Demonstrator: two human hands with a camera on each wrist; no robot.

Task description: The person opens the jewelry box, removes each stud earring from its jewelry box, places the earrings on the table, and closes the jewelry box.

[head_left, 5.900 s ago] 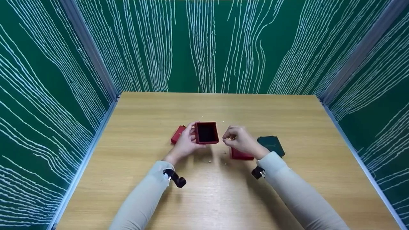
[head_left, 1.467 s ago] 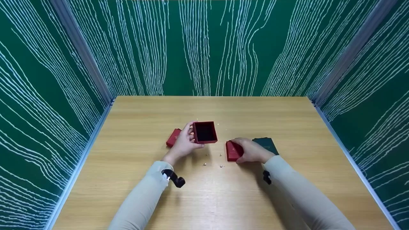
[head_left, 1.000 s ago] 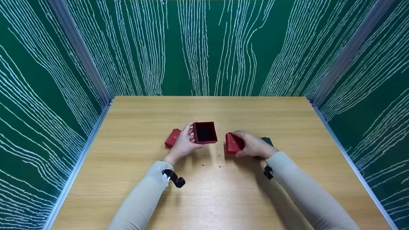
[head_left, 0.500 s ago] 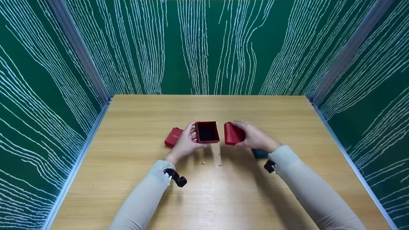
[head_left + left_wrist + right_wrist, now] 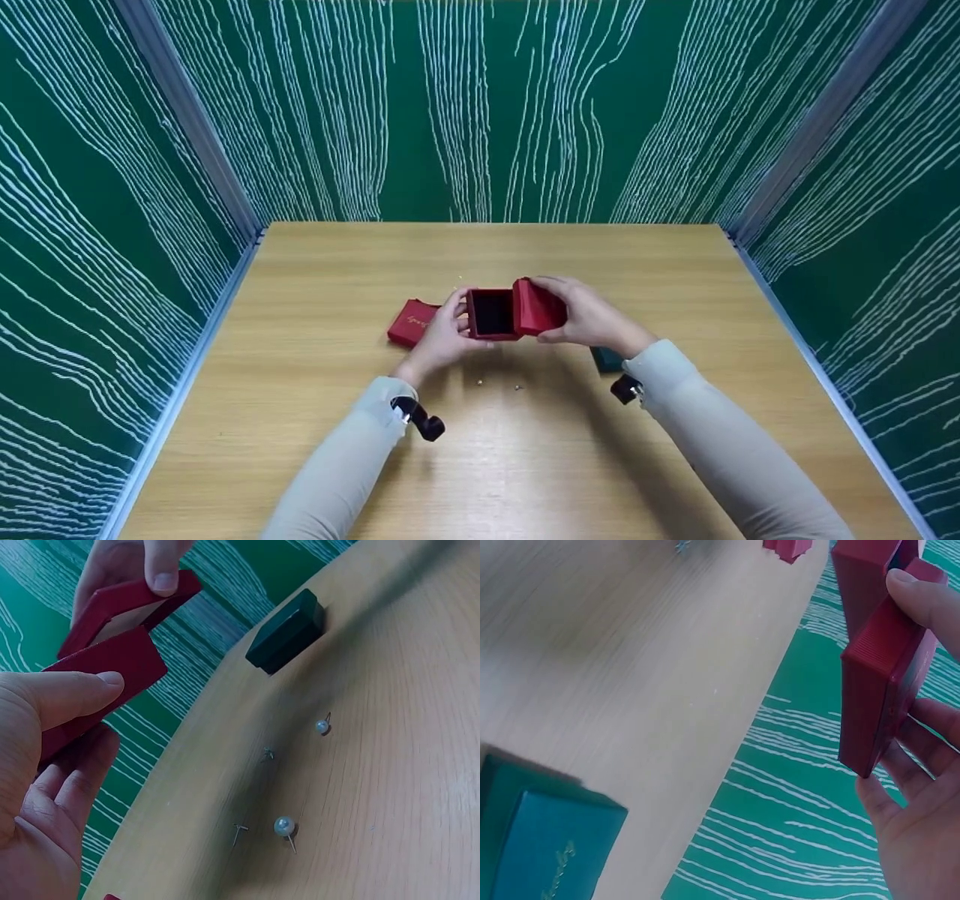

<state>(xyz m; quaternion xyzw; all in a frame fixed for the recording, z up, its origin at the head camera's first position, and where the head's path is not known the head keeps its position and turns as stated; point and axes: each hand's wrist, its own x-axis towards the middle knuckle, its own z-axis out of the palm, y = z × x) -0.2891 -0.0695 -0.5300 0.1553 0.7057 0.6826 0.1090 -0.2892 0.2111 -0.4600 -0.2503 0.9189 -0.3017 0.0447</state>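
Above the table, my left hand (image 5: 442, 337) grips a small red jewelry box base (image 5: 493, 313), its dark-lined inside facing the head view. My right hand (image 5: 596, 315) holds a red box lid (image 5: 538, 309) by its edges, tilted at the base's right side; whether they touch is unclear. In the left wrist view, a thumb lies along the base's red side (image 5: 127, 667). Below, on the table, lie a large pearl stud earring (image 5: 284, 826), a smaller one (image 5: 322, 726) and small metal studs (image 5: 268, 754). The box inside is too dark to make out any contents.
A red box (image 5: 409, 322) with gold lettering lies on the table left of my left hand. A dark green box (image 5: 607, 360) sits under my right wrist, partly hidden. Tiny pale specks lie behind the hands. Green walls with white lines enclose the wooden table (image 5: 337, 255).
My right hand, earlier pinching near the base's right side, has since taken the red lid off the table, raised it and brought it left against or near the base. The left hand shifted slightly right.
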